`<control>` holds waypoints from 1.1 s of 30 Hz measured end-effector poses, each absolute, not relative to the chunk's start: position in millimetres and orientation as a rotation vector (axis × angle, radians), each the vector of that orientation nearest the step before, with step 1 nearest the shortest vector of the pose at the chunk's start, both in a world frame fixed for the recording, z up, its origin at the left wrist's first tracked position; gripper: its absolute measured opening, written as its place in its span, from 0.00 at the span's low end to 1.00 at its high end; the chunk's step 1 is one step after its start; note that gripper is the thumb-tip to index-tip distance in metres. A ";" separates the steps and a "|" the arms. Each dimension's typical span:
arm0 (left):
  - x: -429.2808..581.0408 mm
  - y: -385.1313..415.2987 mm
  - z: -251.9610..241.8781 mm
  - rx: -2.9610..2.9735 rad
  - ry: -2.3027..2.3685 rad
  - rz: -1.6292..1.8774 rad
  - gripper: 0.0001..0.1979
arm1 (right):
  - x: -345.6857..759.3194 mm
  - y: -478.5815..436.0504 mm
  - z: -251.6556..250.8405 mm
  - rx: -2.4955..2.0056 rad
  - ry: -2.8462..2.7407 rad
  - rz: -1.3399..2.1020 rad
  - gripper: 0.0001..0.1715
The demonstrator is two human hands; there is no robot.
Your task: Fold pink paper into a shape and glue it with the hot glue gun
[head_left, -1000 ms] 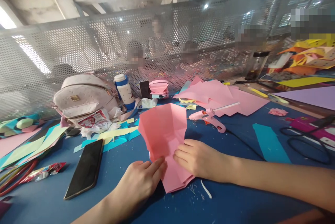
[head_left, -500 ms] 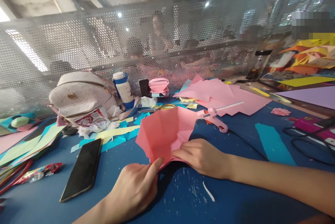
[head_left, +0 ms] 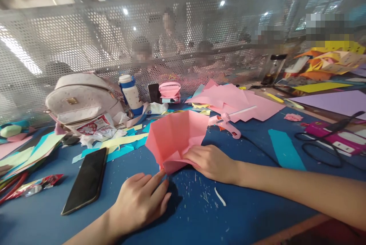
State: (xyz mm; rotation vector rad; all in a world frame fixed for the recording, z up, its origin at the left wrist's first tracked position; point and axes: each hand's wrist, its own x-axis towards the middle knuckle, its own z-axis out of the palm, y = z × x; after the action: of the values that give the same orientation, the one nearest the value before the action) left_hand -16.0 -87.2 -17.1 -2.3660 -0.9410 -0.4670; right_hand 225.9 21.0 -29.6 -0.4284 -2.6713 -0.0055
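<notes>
Okay, pink paper shell [head_left: 178, 134] just ahead; right hand [head_left: 211, 163] nearer, pinching front flap [head_left: 174, 165]; left hand [head_left: 140, 199] loosely spread, index at left corner.

Blue tabletop [head_left: 243, 207]: phone [head_left: 85, 182], probably glue scraps [head_left: 220, 196]

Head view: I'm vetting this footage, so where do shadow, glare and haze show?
In the head view, a dark shadow falls beside the left hand; in the same head view, white glare streaks the perforated screen, and people behind it look hazy, some pixelated.
</notes>
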 end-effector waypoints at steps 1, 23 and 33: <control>-14.9 -87.3 -18.5 -2.370 -0.967 -0.439 0.11 | 225.9 20.5 -28.0 -0.416 -2.686 0.026 0.16; -9.8 -90.1 -27.1 -2.469 -1.139 -0.505 0.14 | 219.3 18.7 -23.3 -0.366 -2.672 0.188 0.23; -6.8 -105.6 -18.1 -2.480 -0.719 -0.544 0.13 | 219.1 19.7 -24.8 -0.371 -2.658 0.229 0.17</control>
State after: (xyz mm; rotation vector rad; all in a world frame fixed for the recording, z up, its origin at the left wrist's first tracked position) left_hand -6.8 -105.6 -18.1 -2.4804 -0.7194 -0.5442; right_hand 219.1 19.7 -24.8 -0.3706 -2.6582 0.2286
